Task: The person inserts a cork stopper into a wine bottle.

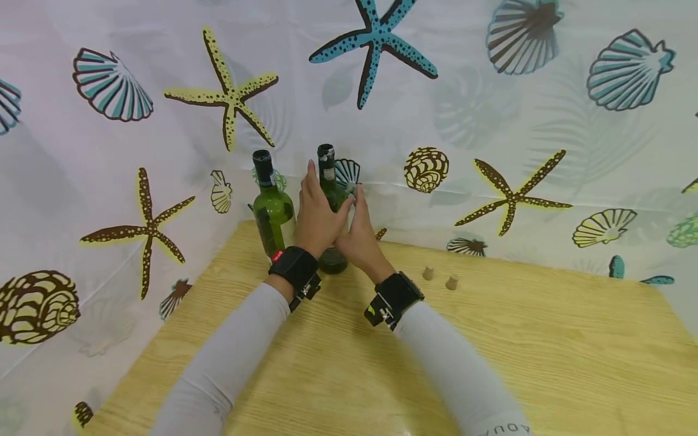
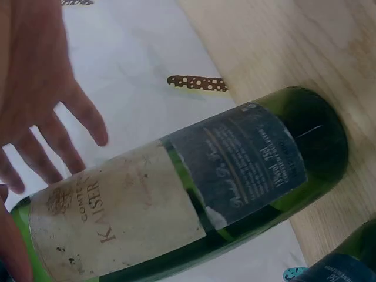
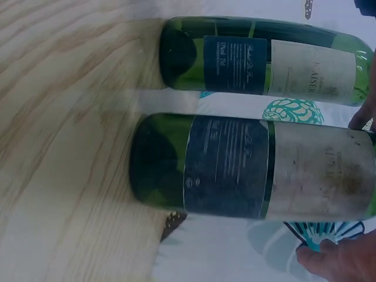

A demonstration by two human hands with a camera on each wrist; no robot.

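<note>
Two green glass wine bottles stand near the back left of the table. My left hand (image 1: 319, 219) is at the upper part of the right-hand wine bottle (image 1: 333, 261), thumb across its front and fingers along its far left side. This bottle's cream and dark blue labels (image 2: 235, 158) show in the left wrist view. On its other side is my right hand (image 1: 362, 237), whose fingers are spread, with fingertips (image 3: 311, 258) beside the glass. Whether they touch it, I cannot tell. The second wine bottle (image 1: 274, 212) stands to the left, partly behind my left hand.
Two small corks (image 1: 428, 273) stand on the wooden table (image 1: 523, 339), to the right of my right wrist. A white cloth (image 1: 382, 130) printed with shells and starfish hangs behind and to the left of the table.
</note>
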